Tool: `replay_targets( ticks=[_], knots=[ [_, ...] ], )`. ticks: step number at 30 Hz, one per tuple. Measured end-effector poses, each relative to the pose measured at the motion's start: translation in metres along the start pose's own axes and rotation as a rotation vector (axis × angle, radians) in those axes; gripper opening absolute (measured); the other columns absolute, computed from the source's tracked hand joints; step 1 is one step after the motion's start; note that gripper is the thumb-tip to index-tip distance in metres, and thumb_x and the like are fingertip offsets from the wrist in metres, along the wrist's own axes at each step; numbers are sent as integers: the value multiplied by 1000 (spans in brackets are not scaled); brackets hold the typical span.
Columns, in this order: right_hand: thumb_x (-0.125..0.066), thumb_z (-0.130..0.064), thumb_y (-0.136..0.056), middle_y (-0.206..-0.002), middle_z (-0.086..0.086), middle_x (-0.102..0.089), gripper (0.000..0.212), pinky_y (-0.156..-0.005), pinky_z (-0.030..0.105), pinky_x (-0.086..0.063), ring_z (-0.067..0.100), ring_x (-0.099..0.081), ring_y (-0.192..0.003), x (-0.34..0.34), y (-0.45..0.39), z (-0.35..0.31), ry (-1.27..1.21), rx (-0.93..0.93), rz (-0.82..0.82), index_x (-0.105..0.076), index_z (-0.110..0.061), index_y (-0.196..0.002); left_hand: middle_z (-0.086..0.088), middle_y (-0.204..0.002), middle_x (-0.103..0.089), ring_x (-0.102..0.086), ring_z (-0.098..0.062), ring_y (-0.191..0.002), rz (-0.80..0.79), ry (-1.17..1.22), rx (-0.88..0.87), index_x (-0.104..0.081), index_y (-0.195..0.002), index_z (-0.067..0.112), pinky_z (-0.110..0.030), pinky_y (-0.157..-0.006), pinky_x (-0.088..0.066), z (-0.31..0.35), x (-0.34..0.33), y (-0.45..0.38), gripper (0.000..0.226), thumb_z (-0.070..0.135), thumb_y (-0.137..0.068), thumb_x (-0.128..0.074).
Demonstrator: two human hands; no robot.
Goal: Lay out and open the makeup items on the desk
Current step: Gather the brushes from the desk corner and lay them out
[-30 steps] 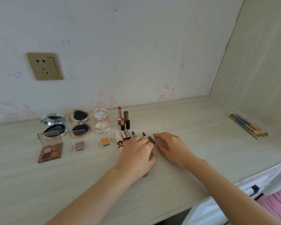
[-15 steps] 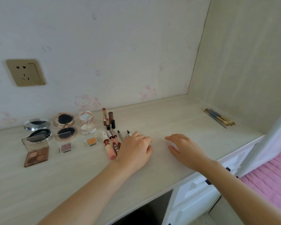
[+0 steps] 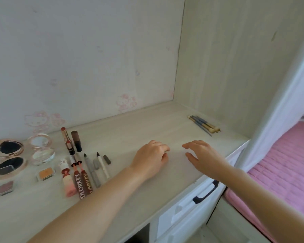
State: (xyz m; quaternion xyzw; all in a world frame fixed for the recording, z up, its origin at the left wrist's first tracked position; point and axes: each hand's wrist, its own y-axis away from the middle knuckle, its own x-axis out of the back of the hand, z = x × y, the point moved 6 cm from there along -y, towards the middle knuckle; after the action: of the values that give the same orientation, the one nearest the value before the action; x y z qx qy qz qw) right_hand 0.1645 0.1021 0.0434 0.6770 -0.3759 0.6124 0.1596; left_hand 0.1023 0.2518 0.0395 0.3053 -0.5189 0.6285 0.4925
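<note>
Now my left hand [image 3: 150, 157] has slid right off the pens [image 3: 96, 168], fingers loosely curled on the desk [image 3: 130, 130], holding nothing. My right hand [image 3: 203, 155] hovers beside it, fingers spread. The makeup now lies well left; the brushes [image 3: 204, 126] sit beyond my right.

bedroom | pink bed [image 3: 286, 165] beside makeup-strewn desk [image 3: 147, 123] (home)
</note>
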Motion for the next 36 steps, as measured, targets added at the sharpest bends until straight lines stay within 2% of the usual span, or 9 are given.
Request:
replay_targets(
  ticks=[5, 9, 11, 15, 19, 22, 24, 29, 36],
  knots=[
    [-52, -25, -96, -127, -2, -61, 33, -102, 28, -41, 17, -52, -121, 10, -30, 55, 1, -44, 22, -58, -18, -127, 0, -117, -64, -51, -21, -112, -49, 45, 20, -65, -116, 18, -34, -91, -46, 7, -30, -57, 31, 17, -92, -46],
    [-50, -24, -93, -113, 4, -65, 26, -89, 39, -50, 27, -61, -105, 25, -58, 101, 34, -144, 39, -65, -16, -113, -2, -118, -63, -50, -23, -113, -72, 51, 3, -64, -119, 18, -35, -90, -46, 21, -45, -104, 32, 17, -93, -45],
    [-48, -21, -93, -102, 11, -66, 23, -83, 42, -50, 33, -62, -96, 31, -72, 124, 46, -196, 28, -65, -12, -104, -2, -118, -63, -50, -23, -114, -67, 80, 9, -65, -117, 19, -34, -91, -45, 30, -52, -126, 31, 18, -92, -46],
    [-46, -19, -95, -114, 13, -64, 30, -92, 36, -48, 32, -60, -104, 39, -98, 167, 2, -343, 38, -61, -11, -120, -8, -117, -63, -51, -26, -115, -78, 152, 119, -66, -112, 19, -36, -93, -46, 41, -69, -165, 29, 20, -89, -48],
    [-45, -17, -97, -125, 15, -58, 30, -95, 35, -45, 31, -56, -111, 29, -120, 197, 19, -423, -33, -57, -11, -124, -13, -114, -63, -59, -32, -106, -93, 216, 328, -64, -109, 11, -36, -84, -51, 41, -84, -194, 27, 22, -90, -48],
    [-46, -13, -97, -126, 14, -56, 29, -96, 35, -44, 30, -54, -113, 25, -131, 206, 48, -441, -50, -59, -12, -122, -10, -118, -60, -54, -30, -113, -79, 191, 446, -60, -113, 13, -37, -89, -49, 36, -94, -207, 28, 26, -91, -50],
    [-49, -14, -96, -124, 13, -58, 27, -94, 34, -44, 30, -54, -113, 21, -138, 205, 69, -436, -61, -60, -12, -121, -8, -120, -59, -46, -30, -119, -53, 115, 477, -58, -114, 15, -37, -91, -42, 32, -101, -212, 29, 31, -92, -49],
    [-60, -27, -93, -111, 14, -65, 26, -85, 33, -49, 30, -60, -101, 7, -151, 202, 74, -430, -89, -66, -11, -111, -5, -125, -54, -38, -29, -123, -31, 8, 504, -54, -121, 17, -37, -92, -34, 26, -114, -219, 45, 49, -91, -49],
    [-63, -31, -89, -102, 11, -69, 28, -75, 27, -46, 27, -62, -96, 0, -151, 198, 80, -448, -96, -71, -9, -104, -4, -128, -52, -35, -30, -125, -107, -46, 543, -53, -119, 21, -41, -96, -30, 16, -110, -221, 45, 52, -87, -49]
  ],
)
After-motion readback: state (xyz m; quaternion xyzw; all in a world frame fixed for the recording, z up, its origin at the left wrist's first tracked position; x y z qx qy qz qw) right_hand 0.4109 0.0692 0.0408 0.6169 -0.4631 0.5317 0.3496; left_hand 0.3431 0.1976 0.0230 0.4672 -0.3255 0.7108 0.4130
